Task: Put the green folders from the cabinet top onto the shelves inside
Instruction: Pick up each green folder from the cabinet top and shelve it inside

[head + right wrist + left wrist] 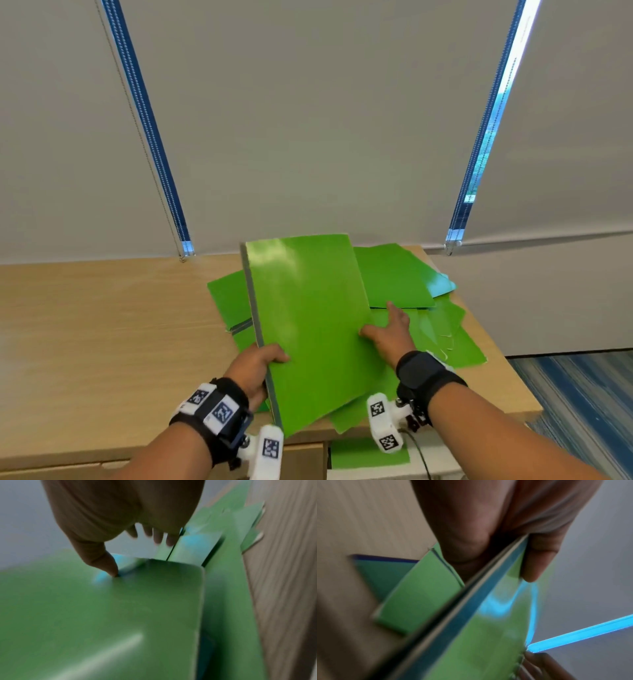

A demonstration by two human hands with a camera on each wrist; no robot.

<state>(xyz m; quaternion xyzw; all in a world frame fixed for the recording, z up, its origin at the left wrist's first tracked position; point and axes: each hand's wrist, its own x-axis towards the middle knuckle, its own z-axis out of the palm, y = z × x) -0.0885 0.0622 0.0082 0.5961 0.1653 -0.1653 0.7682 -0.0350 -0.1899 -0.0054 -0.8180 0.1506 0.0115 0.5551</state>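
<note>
A green folder [308, 325] with a grey spine is tilted up off the pile of green folders [394, 274] on the wooden cabinet top [102, 325]. My left hand [263, 363] pinches its spine near the front corner, thumb [537, 561] on the cover and fingers underneath. My right hand [390, 332] is at the folder's right edge, its thumb [106, 563] pressing on the cover [120, 615] and its straight fingers [157, 536] reaching over the pile beyond. More loose folders [419, 595] lie flat below the lifted one.
Grey roller blinds with bead chains [150, 164] hang behind the cabinet. The cabinet's right edge [507, 363] drops to blue carpet [582, 404]. Below the front edge another green folder [370, 454] shows inside, beside a black cable [421, 455].
</note>
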